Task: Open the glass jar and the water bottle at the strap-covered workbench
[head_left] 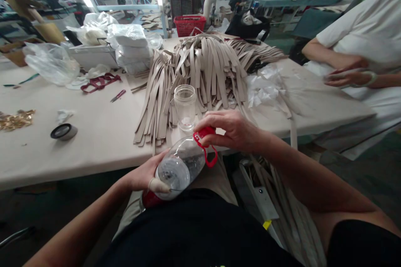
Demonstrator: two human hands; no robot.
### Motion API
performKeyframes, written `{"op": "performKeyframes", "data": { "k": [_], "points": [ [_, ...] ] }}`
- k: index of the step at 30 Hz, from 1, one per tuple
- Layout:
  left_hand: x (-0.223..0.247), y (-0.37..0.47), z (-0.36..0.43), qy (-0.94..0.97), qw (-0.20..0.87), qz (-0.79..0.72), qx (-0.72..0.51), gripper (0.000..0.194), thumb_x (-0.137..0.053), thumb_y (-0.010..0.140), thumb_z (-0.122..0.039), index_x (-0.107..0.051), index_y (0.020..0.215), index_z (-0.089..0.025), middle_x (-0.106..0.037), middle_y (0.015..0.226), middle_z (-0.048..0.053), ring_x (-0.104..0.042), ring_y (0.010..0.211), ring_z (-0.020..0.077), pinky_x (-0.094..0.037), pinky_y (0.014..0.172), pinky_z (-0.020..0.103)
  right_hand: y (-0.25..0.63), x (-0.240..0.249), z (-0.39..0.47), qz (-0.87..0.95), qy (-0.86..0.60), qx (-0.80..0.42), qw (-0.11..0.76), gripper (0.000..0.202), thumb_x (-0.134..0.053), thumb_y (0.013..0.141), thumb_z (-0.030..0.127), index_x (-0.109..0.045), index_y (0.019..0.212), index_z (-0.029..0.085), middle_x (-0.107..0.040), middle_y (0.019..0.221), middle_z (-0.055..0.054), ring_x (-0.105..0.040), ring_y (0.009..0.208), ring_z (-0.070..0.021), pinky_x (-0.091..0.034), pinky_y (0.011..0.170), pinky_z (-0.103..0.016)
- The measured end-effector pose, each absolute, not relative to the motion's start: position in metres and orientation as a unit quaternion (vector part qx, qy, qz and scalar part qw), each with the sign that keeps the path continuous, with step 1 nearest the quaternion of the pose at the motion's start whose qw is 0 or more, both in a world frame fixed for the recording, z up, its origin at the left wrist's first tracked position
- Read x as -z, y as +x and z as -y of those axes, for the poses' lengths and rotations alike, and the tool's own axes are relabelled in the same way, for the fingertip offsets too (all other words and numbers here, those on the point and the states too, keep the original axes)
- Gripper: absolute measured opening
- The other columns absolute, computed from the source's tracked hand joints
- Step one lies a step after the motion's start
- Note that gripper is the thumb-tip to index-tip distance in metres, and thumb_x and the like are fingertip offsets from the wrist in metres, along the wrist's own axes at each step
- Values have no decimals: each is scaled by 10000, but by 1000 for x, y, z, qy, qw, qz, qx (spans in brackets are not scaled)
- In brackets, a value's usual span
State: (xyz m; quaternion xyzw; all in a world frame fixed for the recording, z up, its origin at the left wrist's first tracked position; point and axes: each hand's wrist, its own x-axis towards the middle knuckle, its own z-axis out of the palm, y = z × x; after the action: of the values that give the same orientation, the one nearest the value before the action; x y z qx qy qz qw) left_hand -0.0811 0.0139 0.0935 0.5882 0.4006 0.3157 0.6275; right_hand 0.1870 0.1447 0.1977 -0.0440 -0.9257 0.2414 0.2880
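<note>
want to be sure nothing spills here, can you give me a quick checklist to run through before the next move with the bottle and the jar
1. Bottle held firmly: ok. The left hand grips the body of the plastic bottle, which lies tilted over the lap.
2. Cap under control: ok. The right hand has its fingers on the red cap.
3. Cap open or closed: cannot tell, the fingers cover it.
4. Glass jar upright and open on top: ok, it stands on the table just beyond the bottle.
5. Space around the jar: not ok, the pile of beige strips crowds it.
6. Liquid level in the bottle: cannot tell.
</note>
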Motion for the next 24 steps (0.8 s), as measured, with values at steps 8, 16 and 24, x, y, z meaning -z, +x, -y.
{"op": "performKeyframes", "data": {
  "k": [8,16,24],
  "points": [
    [-89,-77,-20,595,633,-398,-296,939,-879,593,-508,-517,1398,-188,-631,1241,111,-606,1055,305,-525,930,416,208,-208,-147,899,-159,-360,192,379,-643,978,390,-650,1258,135,-735,1006,-75,-679,852,-156,-503,741,-250],
    [-88,-71,-23,594,641,-394,-284,970,-880,594,-493,-502,1438,-202,-609,1306,114,-571,1169,341,-485,1013,444,207,-203,-140,911,-243,-285,172,359,-658,958,464,-747,857,132,-624,651,1,-501,575,-97,-327,575,-237],
    [-85,-75,-22,581,648,-399,-288,972,-881,577,-503,-510,1425,-206,-608,1288,101,-569,1141,324,-499,953,406,213,-209,-147,912,-112,-338,204,145,-682,954,248,-718,1049,144,-690,987,-59,-639,854,-138,-476,783,-249]
  ]
}}
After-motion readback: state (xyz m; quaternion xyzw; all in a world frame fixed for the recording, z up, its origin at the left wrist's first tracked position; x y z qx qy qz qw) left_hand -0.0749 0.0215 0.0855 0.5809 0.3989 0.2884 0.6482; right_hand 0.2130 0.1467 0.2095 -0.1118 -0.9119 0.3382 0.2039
